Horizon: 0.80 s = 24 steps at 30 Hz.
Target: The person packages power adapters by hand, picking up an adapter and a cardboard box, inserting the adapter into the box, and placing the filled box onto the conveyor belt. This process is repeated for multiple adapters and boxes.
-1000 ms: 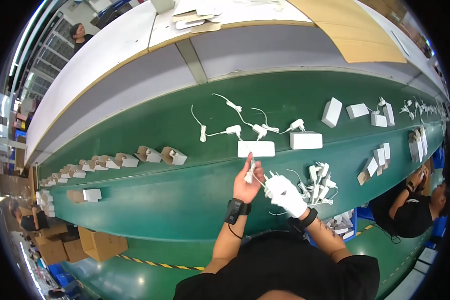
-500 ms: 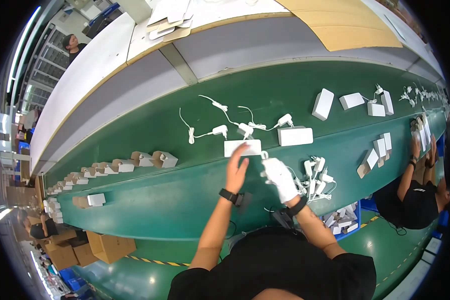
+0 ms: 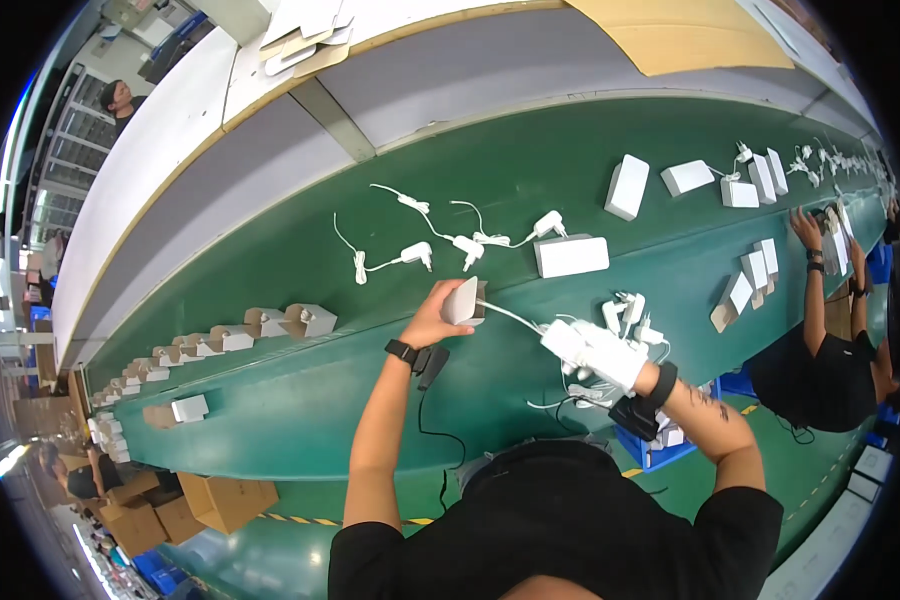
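My left hand (image 3: 436, 318) is closed around a small white carton (image 3: 462, 303), tilted with its open end to the right. A white cable (image 3: 510, 314) stretches from that open end to my white-gloved right hand (image 3: 592, 350), whose fingers close on it. What else that hand may grip is hidden by the glove. Under and beside the glove lies a pile of white plug adapters (image 3: 630, 312) with cords. Just beyond my left hand, adapters with cords (image 3: 467, 250) lie on the green belt, one beside a white box (image 3: 572, 257).
Open boxes (image 3: 310, 321) line the left of the green conveyor (image 3: 310, 410). More white boxes (image 3: 627, 187) lie far right. A co-worker's hand (image 3: 808, 232) handles cartons at the right. Below the near edge stands a blue bin (image 3: 650, 457); brown cartons (image 3: 228, 497) stand lower left.
My left hand has picked up the white carton from the belt and drawn it left, turning its open end right. The gloved right hand has moved right, with the cable now stretched between them.
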Motion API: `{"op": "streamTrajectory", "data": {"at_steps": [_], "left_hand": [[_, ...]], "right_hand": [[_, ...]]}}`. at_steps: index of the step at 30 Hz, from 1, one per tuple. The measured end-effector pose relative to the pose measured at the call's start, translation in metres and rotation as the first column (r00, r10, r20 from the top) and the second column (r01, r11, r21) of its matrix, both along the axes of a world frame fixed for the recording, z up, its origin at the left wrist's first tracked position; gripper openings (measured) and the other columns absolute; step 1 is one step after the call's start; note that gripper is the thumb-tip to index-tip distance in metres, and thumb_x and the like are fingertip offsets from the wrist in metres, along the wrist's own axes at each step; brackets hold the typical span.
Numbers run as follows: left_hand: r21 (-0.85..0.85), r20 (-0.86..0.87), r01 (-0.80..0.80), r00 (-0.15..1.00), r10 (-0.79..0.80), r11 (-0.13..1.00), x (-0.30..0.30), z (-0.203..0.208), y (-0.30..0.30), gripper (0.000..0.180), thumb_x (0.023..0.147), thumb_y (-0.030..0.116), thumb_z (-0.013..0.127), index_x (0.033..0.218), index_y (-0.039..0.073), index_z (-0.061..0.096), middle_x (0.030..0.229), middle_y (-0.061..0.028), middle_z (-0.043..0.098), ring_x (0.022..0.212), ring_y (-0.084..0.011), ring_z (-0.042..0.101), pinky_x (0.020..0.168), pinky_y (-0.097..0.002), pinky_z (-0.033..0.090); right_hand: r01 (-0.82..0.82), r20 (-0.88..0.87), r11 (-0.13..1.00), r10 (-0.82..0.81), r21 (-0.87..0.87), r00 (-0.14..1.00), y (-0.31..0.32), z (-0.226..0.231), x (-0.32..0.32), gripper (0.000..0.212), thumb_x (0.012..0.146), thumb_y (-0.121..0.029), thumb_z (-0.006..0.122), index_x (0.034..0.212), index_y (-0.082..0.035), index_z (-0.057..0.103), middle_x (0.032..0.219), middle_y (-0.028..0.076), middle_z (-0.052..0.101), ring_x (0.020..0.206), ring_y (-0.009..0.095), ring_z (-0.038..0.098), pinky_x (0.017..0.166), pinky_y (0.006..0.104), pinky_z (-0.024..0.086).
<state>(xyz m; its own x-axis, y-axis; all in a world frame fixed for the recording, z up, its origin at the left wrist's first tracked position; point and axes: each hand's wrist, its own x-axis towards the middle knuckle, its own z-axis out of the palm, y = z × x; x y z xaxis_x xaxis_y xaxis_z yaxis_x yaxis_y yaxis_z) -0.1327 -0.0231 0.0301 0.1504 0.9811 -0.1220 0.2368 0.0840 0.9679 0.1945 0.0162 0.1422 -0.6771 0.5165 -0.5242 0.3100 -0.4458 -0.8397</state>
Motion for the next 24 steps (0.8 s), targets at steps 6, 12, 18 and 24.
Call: {"op": "streamTrajectory", "data": {"at_steps": [6, 12, 18, 24], "left_hand": [[-0.054, 0.066, 0.119, 0.991, -0.115, 0.991, 0.021, 0.049, -0.016, 0.081, 0.059, 0.013, 0.083, 0.129, 0.008, 0.044, 0.125, -0.0062, 0.045, 0.118, -0.0211, 0.045, 0.097, -0.0347, 0.039], [-0.199, 0.329, 0.061, 0.944, 0.008, 0.978, 0.044, 0.065, -0.036, 0.08, 0.057, 0.017, 0.085, 0.126, 0.006, 0.047, 0.122, -0.0078, 0.047, 0.116, -0.0214, 0.045, 0.098, -0.0338, 0.037], [-0.057, 0.142, 0.004, 0.99, 0.004, 0.998, 0.058, 0.066, -0.041, 0.085, 0.055, 0.018, 0.087, 0.127, 0.005, 0.045, 0.123, -0.0065, 0.046, 0.116, -0.0222, 0.046, 0.095, -0.0363, 0.041], [0.228, -0.108, -0.143, 0.979, 0.171, 0.963, 0.063, 0.063, -0.04, 0.081, 0.05, 0.02, 0.088, 0.12, 0.005, 0.05, 0.116, -0.0097, 0.05, 0.107, -0.0267, 0.05, 0.094, -0.0354, 0.039]], "right_hand": [[-0.341, 0.002, 0.871, 0.364, 0.353, 0.931, 0.027, 0.015, -0.052, 0.025, 0.088, -0.026, 0.054, 0.101, -0.006, 0.057, 0.084, 0.003, 0.06, 0.072, 0.009, 0.057, 0.059, 0.0241, 0.046], [-0.276, 0.098, 0.467, 0.37, 0.84, 0.924, 0.027, 0.028, -0.08, 0.023, 0.083, -0.025, 0.058, 0.098, -0.008, 0.06, 0.079, 0.005, 0.059, 0.068, 0.017, 0.057, 0.064, 0.0299, 0.048], [-0.514, 0.193, 0.714, 0.485, 0.476, 0.853, 0.059, 0.021, -0.083, 0.02, 0.078, -0.018, 0.058, 0.094, -0.007, 0.06, 0.084, 0.011, 0.059, 0.072, 0.028, 0.06, 0.066, 0.036, 0.05], [-0.558, 0.526, 0.032, 0.297, 0.829, 0.797, 0.01, 0.019, -0.105, 0.016, 0.073, -0.013, 0.056, 0.087, -0.006, 0.06, 0.081, 0.016, 0.061, 0.074, 0.033, 0.062, 0.062, 0.0386, 0.051]]}}
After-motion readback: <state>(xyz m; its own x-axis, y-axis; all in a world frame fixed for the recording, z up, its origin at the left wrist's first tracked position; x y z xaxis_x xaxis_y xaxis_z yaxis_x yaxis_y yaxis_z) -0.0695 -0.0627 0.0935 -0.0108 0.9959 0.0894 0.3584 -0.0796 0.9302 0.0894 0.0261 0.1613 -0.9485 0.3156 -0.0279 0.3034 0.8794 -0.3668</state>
